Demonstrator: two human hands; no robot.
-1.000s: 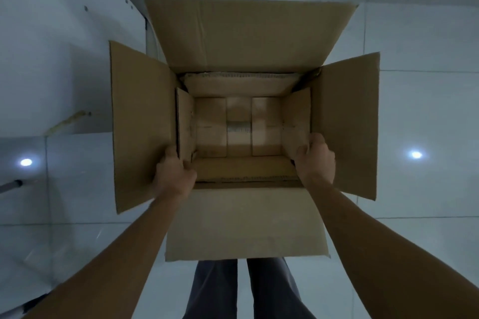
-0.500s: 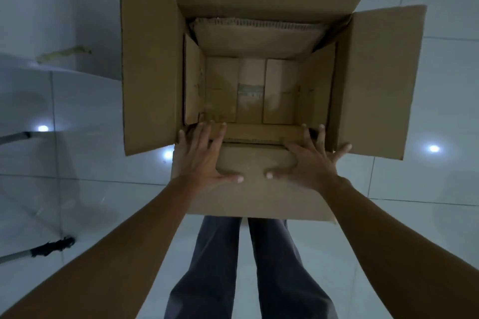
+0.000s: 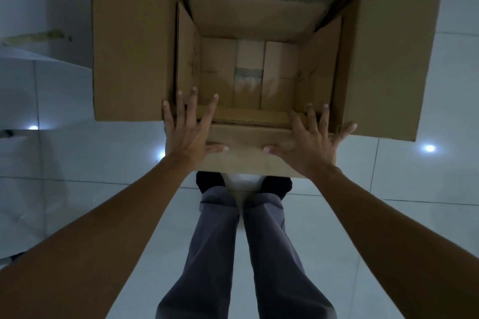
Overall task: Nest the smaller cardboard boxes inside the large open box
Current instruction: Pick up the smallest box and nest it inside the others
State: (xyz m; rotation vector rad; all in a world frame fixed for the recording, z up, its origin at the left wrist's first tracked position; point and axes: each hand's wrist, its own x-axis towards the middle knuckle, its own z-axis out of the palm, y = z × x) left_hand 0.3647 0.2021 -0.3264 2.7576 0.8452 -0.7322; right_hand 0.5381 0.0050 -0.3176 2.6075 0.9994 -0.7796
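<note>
Hands: left hand (image 3: 190, 134) and right hand (image 3: 309, 142) both spread wide, fingers apart, palms flat on the near flap (image 3: 246, 153) of the large box (image 3: 129, 41).
Large box: open on the tiled floor (image 3: 77, 158), a smaller box (image 3: 246, 77) nested inside.
Change: half a second on, box sits closer to the camera; hands unchanged on the flap.

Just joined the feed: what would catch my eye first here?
The large open box fills the upper middle, flaps spread, a smaller box nested inside it. The left hand and right hand lie flat, fingers spread, on the near flap, above grey trousers on a white tiled floor.
</note>
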